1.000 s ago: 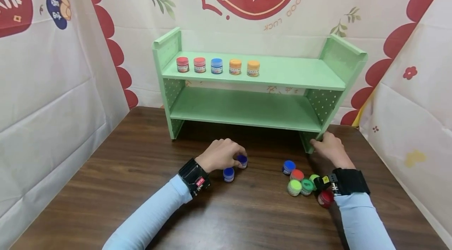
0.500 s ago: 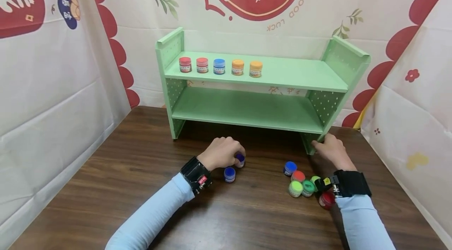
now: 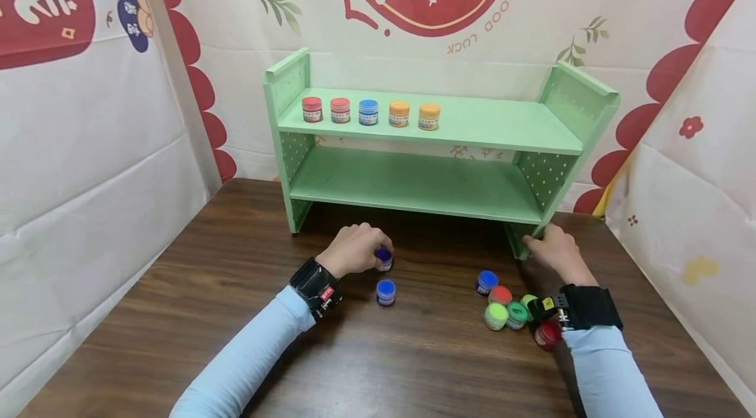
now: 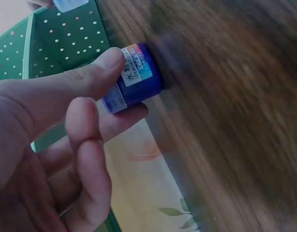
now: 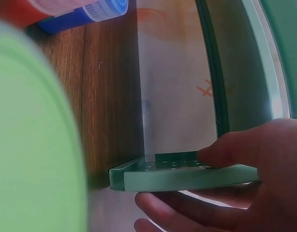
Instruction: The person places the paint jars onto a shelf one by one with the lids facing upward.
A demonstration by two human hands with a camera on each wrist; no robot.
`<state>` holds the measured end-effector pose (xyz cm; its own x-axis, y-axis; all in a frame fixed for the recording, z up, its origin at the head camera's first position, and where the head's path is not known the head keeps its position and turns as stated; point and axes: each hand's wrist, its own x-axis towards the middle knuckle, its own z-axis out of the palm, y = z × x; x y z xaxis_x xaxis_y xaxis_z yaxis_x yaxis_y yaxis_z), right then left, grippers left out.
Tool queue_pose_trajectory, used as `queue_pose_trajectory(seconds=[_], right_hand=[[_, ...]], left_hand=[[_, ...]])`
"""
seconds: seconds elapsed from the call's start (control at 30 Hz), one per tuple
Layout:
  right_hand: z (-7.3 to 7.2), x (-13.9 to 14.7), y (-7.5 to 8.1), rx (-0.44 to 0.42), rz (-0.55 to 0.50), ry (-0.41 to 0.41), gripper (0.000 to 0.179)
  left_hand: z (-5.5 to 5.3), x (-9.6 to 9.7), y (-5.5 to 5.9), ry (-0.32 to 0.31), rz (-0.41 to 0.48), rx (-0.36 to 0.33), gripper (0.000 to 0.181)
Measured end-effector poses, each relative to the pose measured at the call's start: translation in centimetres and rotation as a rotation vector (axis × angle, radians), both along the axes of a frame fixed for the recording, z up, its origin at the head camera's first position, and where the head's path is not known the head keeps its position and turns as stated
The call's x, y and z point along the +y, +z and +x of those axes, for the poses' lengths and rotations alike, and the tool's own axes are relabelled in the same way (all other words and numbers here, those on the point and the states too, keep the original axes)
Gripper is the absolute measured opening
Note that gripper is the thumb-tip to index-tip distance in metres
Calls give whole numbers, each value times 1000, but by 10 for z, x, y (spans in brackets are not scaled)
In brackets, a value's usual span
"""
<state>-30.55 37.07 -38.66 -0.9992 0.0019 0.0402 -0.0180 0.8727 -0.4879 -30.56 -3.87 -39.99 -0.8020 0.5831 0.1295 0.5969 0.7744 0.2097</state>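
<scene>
In the head view my left hand pinches a small dark blue paint jar in front of the shelf. Up close in the left wrist view, thumb and finger clasp the sides of that jar, and its printed label faces the camera. Another blue-lidded paint jar stands on the table just nearer to me. My right hand grips the right leg of the green two-tier shelf. In the right wrist view the thumb lies on one side of the leg and fingers on the other.
Red, blue and yellow jars line the upper shelf at left. By my right wrist stand a blue jar, a light red jar, green jars and a dark red jar on the brown table.
My left hand has carried the dark blue jar leftward, away from its spot right behind the other blue jar's right side. The right hand keeps its grip on the shelf leg.
</scene>
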Motion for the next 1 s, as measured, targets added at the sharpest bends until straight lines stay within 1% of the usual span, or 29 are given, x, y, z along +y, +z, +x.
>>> queue_pose_trajectory(seconds=[0.13,0.37,0.47,0.7,1.0], right_hand=[[-2,1,-1,7,2,-1,39],[-5,2,-1,20,11,2,38],[-4,2,-1,11,11,-5,38],[-3,2,-2,8,1,-4,39],[-2,1,-3,4,-8,-3,38]], left_hand=[[-1,-1,1,4,-3,-5,29],[0,0,3,17,-4,-59,32],[1,1,3,17,-13,-63,31],[0,1,3,15,-33,-42,30],[0,-2,6,13,-14,-1,30]])
